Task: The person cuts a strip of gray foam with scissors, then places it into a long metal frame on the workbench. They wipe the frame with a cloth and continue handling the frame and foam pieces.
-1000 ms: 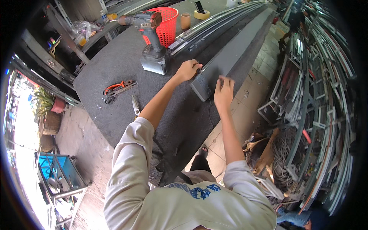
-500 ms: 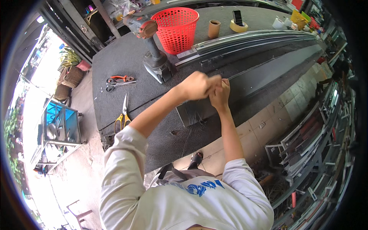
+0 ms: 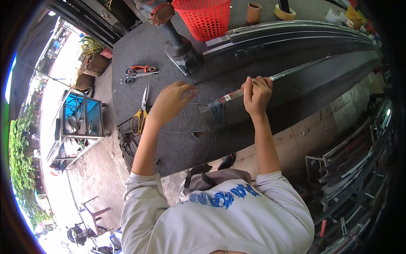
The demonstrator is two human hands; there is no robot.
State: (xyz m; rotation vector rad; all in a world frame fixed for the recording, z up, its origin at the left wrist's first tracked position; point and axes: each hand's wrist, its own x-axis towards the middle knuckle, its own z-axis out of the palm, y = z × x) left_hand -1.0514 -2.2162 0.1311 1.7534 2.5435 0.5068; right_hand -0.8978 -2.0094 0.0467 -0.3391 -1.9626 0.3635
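Observation:
My right hand [image 3: 258, 95] is closed in a fist around a long, thin shiny strip [image 3: 292, 73] that stretches away to the far right. Left of that fist, the strip's near end shows red, and thin dark string [image 3: 217, 112] is wound in several turns beside it. My left hand [image 3: 171, 100] is in the air over the workbench, its fingers blurred but stretched out, thumb apart. Loose string trails from the winding toward my left hand and forearm; whether it touches the fingers is unclear. Yellow-handled scissors [image 3: 138, 120] lie left of that hand.
Orange-handled pliers [image 3: 144, 68] and dark-handled scissors [image 3: 134, 78] lie on the dark workbench [image 3: 127, 51]. A cordless power tool [image 3: 175, 44] stands near a red basket [image 3: 207, 21]. Behind are a brown tube [image 3: 254, 12], a tape roll [image 3: 284, 13] and long metal profiles [image 3: 270, 31].
My left hand has come away from my right hand and moved left, its fist loosening into stretched fingers. My right hand has shifted slightly right. The wound string and red end now show.

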